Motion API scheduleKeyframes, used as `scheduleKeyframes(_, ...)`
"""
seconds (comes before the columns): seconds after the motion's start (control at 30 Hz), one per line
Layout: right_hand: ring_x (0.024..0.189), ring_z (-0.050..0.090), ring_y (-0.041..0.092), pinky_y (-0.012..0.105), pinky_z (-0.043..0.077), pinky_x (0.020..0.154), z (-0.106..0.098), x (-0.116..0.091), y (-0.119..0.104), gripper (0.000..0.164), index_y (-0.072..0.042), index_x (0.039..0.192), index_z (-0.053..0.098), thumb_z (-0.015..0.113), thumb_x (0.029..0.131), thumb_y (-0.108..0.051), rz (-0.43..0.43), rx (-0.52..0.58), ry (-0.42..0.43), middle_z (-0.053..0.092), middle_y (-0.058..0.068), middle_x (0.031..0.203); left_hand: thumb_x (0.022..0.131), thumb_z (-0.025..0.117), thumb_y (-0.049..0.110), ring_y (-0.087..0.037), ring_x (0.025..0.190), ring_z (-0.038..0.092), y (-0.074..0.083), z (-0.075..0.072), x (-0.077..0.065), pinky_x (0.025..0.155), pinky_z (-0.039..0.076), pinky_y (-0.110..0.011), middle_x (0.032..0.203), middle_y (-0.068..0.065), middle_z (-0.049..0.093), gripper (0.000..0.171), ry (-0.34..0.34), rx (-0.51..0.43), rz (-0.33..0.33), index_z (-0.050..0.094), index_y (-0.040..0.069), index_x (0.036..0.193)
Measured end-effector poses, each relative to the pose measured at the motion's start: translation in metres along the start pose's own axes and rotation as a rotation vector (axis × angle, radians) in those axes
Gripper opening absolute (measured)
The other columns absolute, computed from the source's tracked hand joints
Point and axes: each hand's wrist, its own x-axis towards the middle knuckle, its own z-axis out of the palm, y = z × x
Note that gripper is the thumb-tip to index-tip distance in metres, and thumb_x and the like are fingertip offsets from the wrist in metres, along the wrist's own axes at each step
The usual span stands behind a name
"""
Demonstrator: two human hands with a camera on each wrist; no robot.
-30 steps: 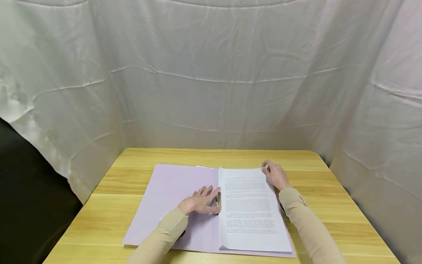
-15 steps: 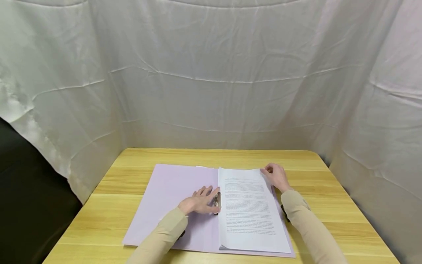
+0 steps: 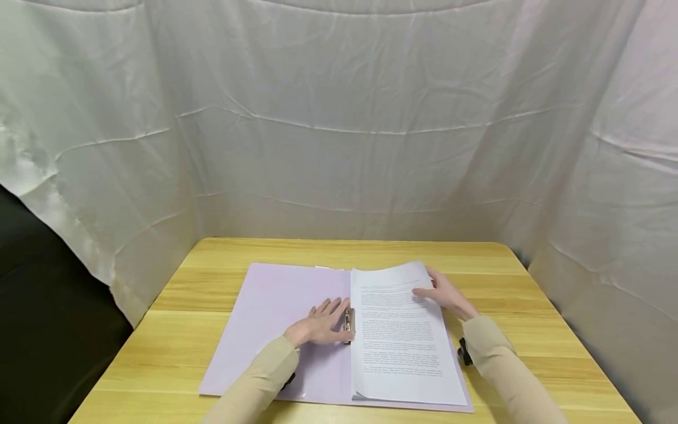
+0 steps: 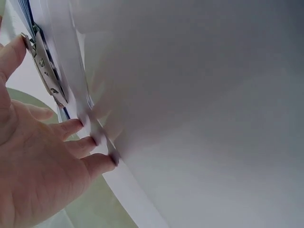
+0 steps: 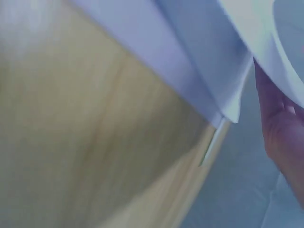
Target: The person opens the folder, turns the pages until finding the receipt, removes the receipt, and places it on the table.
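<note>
A lilac file folder (image 3: pixel 265 318) lies spread out on the table, with a stack of printed paper (image 3: pixel 402 335) on its right half. My left hand (image 3: pixel 318 327) rests flat on the left cover, fingers spread. Its thumb and fingertips lie beside the metal clip (image 3: pixel 348 325) at the spine; the clip (image 4: pixel 47 71) also shows in the left wrist view. My right hand (image 3: pixel 450 296) holds the stack's upper right edge, thumb on top and fingers underneath. In the right wrist view, lifted sheets (image 5: pixel 270 52) curve over the fingers, above lower paper in the folder.
The wooden table (image 3: pixel 529 335) extends around the folder. A pale grey curtain (image 3: pixel 371 147) hangs behind and at both sides. Dark fabric (image 3: pixel 47 318) shows at the lower left, and a black wrist device (image 3: pixel 464 353) sits at the right sleeve.
My right hand has moved from the stack's top right corner down its right edge, and the upper corner of the sheets has risen. The left hand has stayed nearly still.
</note>
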Motion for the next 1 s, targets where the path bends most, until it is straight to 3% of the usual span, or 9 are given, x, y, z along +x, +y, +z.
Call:
scheduleKeyframes(0.1,0.093,0.072,0.029,0.043,0.063,0.074,0.000,-0.007,-0.003,0.080,-0.007,0.160,0.020,0.067,0.096,-0.011,-0.052,0.062,-0.088,0.056,0.036,0.133,0.098,0.057,0.050,-0.045,0.156,0.015,-0.002,0.001,-0.001,0.125,0.014,-0.065,0.168,-0.022,0.018,0.087,0.017,-0.039,0.018,0.015,0.008,0.162)
scheduleKeyframes(0.3,0.097,0.071,0.031,0.042,0.063,0.076,0.002,-0.019,-0.014,0.080,-0.011,0.163,0.012,0.061,0.100,-0.016,-0.047,0.082,-0.132,0.052,0.036,0.138,0.097,0.056,0.050,-0.046,0.155,0.014,-0.009,0.001,-0.002,0.124,0.012,-0.067,0.168,-0.024,0.015,0.090,0.040,-0.134,0.065,0.012,0.006,0.162)
scheduleKeyframes(0.5,0.092,0.073,0.026,0.039,0.063,0.076,0.002,-0.028,-0.020,0.061,-0.001,0.156,0.027,0.054,0.105,-0.023,-0.041,0.116,-0.144,0.060,0.035,0.127,0.098,0.052,0.058,-0.044,0.156,0.012,-0.013,-0.005,-0.004,0.124,0.012,-0.066,0.169,-0.019,0.011,0.094,0.046,-0.174,0.084,0.009,0.004,0.162)
scheduleKeyframes(0.57,0.093,0.074,0.027,0.041,0.063,0.077,0.003,-0.031,-0.023,0.060,-0.003,0.156,0.027,0.052,0.106,-0.024,-0.034,0.147,-0.160,0.060,0.035,0.127,0.098,0.051,0.059,-0.044,0.156,0.011,-0.013,-0.006,-0.006,0.124,0.011,-0.067,0.169,-0.020,0.010,0.094,0.057,-0.183,0.082,0.009,0.003,0.162)
scheduleKeyframes(0.87,0.107,0.066,0.023,0.037,0.058,0.089,0.011,-0.047,-0.045,0.068,-0.025,0.163,-0.004,0.033,0.110,-0.045,0.018,0.276,-0.243,0.049,0.032,0.138,0.097,0.053,0.057,-0.046,0.156,0.007,-0.014,-0.007,-0.009,0.124,0.008,-0.068,0.168,-0.024,0.009,0.096,0.102,-0.238,0.063,0.007,0.003,0.162)
scheduleKeyframes(1.0,0.111,0.059,0.023,0.037,0.052,0.095,0.016,-0.051,-0.053,0.066,-0.025,0.162,-0.012,0.017,0.109,-0.051,-0.010,0.333,-0.297,0.042,0.029,0.136,0.097,0.053,0.059,-0.046,0.156,0.006,-0.013,-0.007,-0.010,0.124,0.007,-0.067,0.168,-0.024,0.007,0.098,0.110,-0.257,0.063,0.006,0.003,0.162)
